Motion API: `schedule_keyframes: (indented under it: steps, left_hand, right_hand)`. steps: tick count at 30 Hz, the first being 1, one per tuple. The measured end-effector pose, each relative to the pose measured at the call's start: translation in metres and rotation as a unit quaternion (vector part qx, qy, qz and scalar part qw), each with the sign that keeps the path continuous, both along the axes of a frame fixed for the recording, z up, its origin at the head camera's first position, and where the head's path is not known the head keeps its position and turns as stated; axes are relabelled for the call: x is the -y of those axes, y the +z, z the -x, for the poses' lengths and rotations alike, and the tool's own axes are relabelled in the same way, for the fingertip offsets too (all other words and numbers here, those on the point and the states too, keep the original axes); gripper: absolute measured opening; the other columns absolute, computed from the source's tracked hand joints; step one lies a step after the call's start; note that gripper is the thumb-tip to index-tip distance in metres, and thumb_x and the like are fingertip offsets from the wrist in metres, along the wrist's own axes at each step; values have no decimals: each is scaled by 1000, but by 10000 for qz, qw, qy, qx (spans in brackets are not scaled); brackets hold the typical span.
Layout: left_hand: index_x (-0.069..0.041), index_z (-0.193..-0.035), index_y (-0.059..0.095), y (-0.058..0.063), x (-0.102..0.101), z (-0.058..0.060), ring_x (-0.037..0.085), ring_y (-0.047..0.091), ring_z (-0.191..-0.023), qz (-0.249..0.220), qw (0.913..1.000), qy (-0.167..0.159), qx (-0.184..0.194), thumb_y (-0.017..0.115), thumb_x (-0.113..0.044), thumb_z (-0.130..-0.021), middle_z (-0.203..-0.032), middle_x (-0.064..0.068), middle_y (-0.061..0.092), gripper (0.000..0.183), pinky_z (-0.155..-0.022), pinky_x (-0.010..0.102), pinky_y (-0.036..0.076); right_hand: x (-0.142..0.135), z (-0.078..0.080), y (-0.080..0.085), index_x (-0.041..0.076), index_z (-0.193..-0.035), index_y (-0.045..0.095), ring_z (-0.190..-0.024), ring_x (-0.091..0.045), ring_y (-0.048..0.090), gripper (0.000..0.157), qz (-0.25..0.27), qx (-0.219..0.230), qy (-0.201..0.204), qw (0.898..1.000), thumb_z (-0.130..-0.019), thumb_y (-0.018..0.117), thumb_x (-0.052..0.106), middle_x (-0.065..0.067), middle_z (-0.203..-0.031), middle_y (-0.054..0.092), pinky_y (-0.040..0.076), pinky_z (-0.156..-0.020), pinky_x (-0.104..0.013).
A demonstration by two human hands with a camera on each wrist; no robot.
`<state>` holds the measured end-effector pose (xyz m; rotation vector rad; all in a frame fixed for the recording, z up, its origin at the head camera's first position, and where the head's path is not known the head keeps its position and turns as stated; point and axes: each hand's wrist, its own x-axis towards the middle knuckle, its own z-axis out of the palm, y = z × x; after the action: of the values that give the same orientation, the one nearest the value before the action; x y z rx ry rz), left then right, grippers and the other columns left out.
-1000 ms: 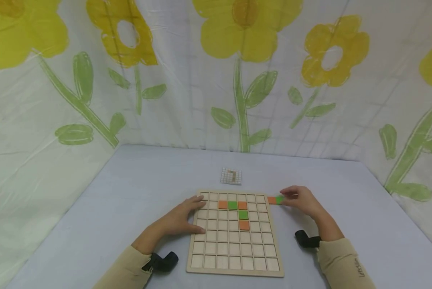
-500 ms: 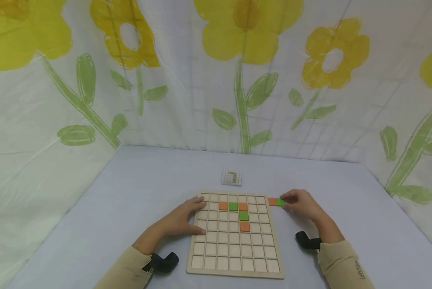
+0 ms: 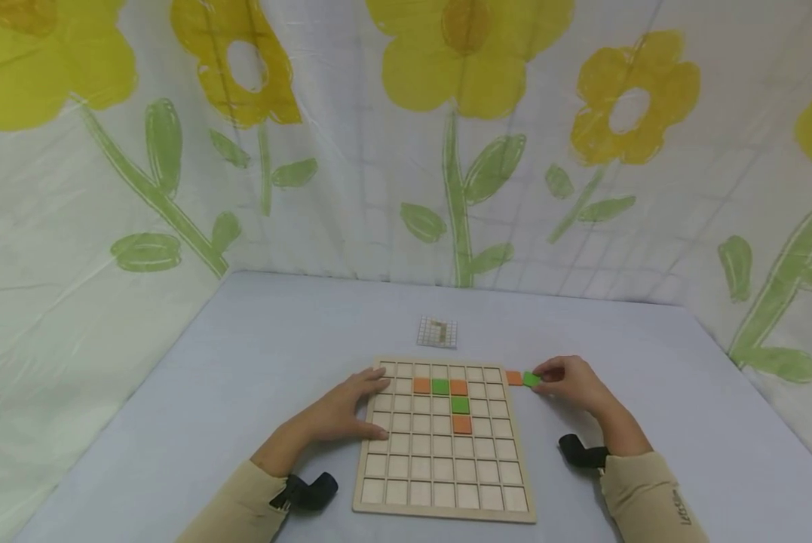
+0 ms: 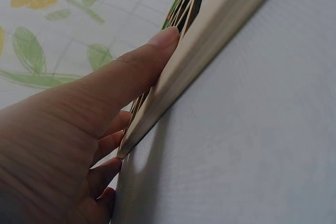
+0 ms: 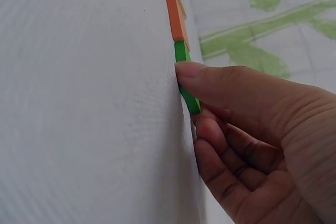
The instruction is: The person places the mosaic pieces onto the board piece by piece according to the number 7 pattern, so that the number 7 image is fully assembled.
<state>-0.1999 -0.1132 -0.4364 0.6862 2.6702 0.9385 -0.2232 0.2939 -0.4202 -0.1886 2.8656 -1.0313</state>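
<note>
My left hand (image 3: 341,407) rests on the left edge of a wooden grid board (image 3: 442,513), fingers spread and thumb lying over the rim. In the left wrist view the thumb (image 4: 131,66) lies across the frame's edge. Beside the board's upper right corner, my right hand (image 3: 571,381) pinches a green square tile (image 3: 531,379) between thumb and fingers, low at the table. That tile sits slightly turned at the end of an orange tile (image 3: 514,378), which lies against the board. The right wrist view shows the green tile (image 5: 190,100) partly behind the thumb.
Several orange and green tiles, among them a green one (image 3: 460,405), form a bent line in the board's cells. Behind the board lies a small card (image 3: 437,332) printed with a grid pattern. A flower-printed curtain (image 3: 351,188) hangs at the table's back edge.
The green tile in my right hand has turned out of line with the orange tile and shifted slightly right. My left hand has stayed on the board's edge.
</note>
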Motion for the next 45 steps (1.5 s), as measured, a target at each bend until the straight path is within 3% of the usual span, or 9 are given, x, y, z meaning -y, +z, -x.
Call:
schedule_keyframes:
  steps: [13, 25, 45]
  left_hand:
    - [-17, -139, 44, 1, -1, 0, 30, 18, -144, 14, 10000, 4, 12, 77, -50, -67, -154, 2, 28, 86, -116, 53, 19]
    - [-15, -139, 44, 1, 1, -1, 31, 18, -144, -23, 10000, -8, 18, 78, -49, -67, -153, 3, 28, 87, -116, 53, 19]
    - [-16, -139, 44, 2, 0, -1, 31, 17, -144, -35, 10000, -33, 35, 78, -49, -67, -154, 3, 27, 86, -116, 54, 18]
  right_hand:
    - [2, -4, 10, -4, -98, 68, -79, -12, 56, 31, 232, -96, 542, 9982, -75, 77, 14, -11, -91, 67, 49, -65, -18]
    - [36, -11, 21, -3, -95, 68, -76, -7, 55, 28, 292, -207, 1380, 9898, -74, 77, 12, -13, -94, 67, 50, -64, -19]
    - [81, -36, 36, 7, -95, 68, -86, -11, 59, 21, 207, -103, 2190, 9755, -77, 75, 16, -1, -95, 66, 53, -75, -23]
